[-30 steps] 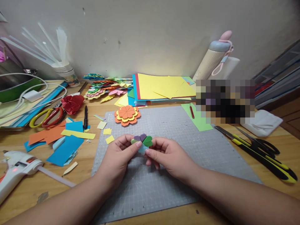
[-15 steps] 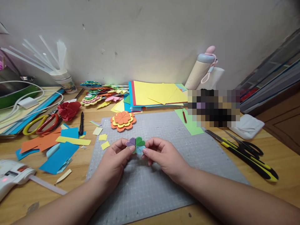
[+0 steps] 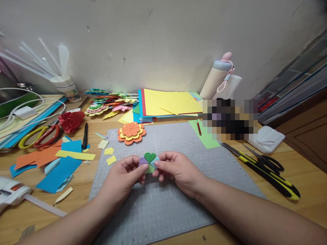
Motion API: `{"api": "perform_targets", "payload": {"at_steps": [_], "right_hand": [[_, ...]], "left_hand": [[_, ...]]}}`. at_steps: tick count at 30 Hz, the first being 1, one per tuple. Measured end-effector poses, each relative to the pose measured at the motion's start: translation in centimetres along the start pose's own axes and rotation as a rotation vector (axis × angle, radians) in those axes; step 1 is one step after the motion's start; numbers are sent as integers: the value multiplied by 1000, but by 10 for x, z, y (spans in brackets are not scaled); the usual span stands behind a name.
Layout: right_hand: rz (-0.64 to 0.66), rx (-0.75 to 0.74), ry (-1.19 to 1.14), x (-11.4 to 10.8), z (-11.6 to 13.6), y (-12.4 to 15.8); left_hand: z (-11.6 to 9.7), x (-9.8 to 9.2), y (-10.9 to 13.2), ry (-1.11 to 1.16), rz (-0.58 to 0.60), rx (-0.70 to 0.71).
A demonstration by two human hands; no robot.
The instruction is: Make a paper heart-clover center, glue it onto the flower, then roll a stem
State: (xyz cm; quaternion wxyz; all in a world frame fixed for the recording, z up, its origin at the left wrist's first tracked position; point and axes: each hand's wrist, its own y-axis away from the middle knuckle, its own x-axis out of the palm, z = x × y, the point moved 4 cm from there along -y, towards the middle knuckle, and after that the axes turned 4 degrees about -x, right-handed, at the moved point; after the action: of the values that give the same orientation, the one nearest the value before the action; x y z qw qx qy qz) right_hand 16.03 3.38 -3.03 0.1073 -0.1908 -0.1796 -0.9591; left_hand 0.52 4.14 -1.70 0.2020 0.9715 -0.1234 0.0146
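A small paper flower (image 3: 149, 159) made of heart-shaped petals in green, purple and light blue is pinched between both my hands above the grey cutting mat (image 3: 176, 207). My left hand (image 3: 122, 178) grips its left side with thumb and fingers. My right hand (image 3: 178, 170) holds the right side the same way. An orange and yellow layered paper flower (image 3: 131, 132) lies on the mat's far left corner.
Paper scraps (image 3: 58, 160), red scissors (image 3: 41, 134), a red paper rose (image 3: 71, 119) and a glue gun (image 3: 12, 195) lie at the left. Stacked coloured paper (image 3: 166, 103) and finished flowers (image 3: 102, 105) sit behind. Black-yellow scissors (image 3: 265, 170) lie right.
The flower has been turned in my fingers, so the green petal now faces up in the middle. The view shifted slightly; both hands stay on the flower.
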Motion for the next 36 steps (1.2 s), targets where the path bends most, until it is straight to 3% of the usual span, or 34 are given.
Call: {"api": "perform_targets", "payload": {"at_steps": [4,16,27,36], "right_hand": [[-4,60,-19,0,2,1],[-134,-21,41,2,-1,4],[-16,-54,141,10,1,8],[-13,-39,154,6,2,6]], "left_hand": [[2,0,-1,27,12,-31],[1,0,1,-32,1,-59],[2,2,0,71,3,-27],[3,-1,1,139,26,-11]]}}
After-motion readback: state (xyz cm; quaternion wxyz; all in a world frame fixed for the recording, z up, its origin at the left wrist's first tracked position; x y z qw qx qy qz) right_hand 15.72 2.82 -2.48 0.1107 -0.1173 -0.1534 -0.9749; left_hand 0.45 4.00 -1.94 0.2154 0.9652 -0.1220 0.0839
